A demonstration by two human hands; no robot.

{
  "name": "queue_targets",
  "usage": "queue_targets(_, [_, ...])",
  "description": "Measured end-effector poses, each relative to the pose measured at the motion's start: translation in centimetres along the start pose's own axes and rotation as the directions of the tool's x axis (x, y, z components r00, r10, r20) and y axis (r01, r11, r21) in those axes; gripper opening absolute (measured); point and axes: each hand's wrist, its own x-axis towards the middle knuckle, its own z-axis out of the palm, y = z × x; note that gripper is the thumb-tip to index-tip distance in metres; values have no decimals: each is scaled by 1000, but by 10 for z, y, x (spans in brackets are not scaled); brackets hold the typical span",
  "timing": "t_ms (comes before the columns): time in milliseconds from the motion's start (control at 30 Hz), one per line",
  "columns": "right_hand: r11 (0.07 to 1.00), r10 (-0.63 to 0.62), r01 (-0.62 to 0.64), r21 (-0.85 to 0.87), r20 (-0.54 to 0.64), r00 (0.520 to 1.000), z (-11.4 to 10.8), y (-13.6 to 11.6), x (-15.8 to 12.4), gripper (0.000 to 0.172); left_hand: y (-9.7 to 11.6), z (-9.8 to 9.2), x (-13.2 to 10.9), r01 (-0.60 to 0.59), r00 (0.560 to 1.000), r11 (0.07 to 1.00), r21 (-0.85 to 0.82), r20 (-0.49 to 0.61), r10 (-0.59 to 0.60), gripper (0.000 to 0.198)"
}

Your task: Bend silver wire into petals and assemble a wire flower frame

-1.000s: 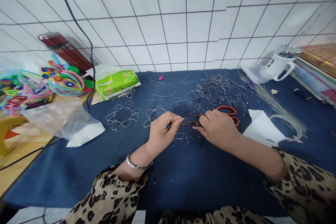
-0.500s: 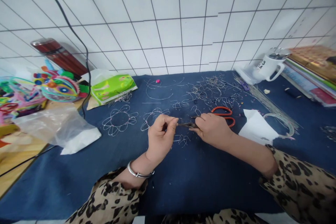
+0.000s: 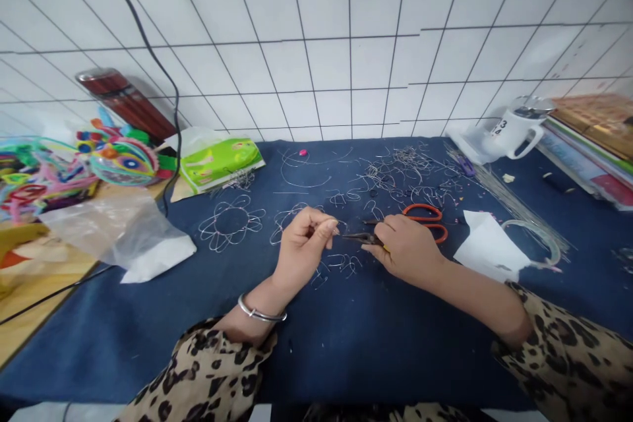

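Note:
My left hand (image 3: 307, 241) is closed in a pinch near the middle of the blue cloth, thumb against forefinger; the thin piece between them is too small to make out clearly. My right hand (image 3: 408, 247) wraps round a pair of pliers (image 3: 363, 237), whose dark jaws point left towards the pinched fingertips, a small gap apart. Just behind the right hand lie orange-handled scissors (image 3: 424, 212). A flower-shaped wire ring (image 3: 231, 224) rests to the left, and another wire flower (image 3: 287, 217) is partly hidden by my left hand. Bent wire pieces (image 3: 346, 264) lie below the pliers.
Tangled wire scraps (image 3: 400, 168) and straight wires (image 3: 514, 201) lie at the back right, near a white mug (image 3: 519, 132) and stacked books (image 3: 598, 151). A green tissue pack (image 3: 220, 165), a plastic bag (image 3: 113, 231) and a brown flask (image 3: 126, 105) stand left. White paper (image 3: 489, 244) lies right.
The plier jaws have come away from my left fingertips, leaving a small gap. The whole view has shifted slightly, so things appear a little further right.

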Motion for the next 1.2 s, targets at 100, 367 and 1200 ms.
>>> queue_targets(100, [1000, 7, -7, -19, -12, 1000, -1, 0, 0, 44, 0, -1, -2, -57, 998, 996, 74, 26, 56, 8])
queue_targets(367, [999, -19, 18, -50, -7, 1000, 0, 2, 0, 43, -2, -2, -5, -144, 989, 972, 185, 64, 134, 4])
queue_targets(1200, [973, -107, 88, -215, -77, 991, -2, 10, 3, 29, 1, 19, -12, 204, 967, 975, -89, -137, -215, 20])
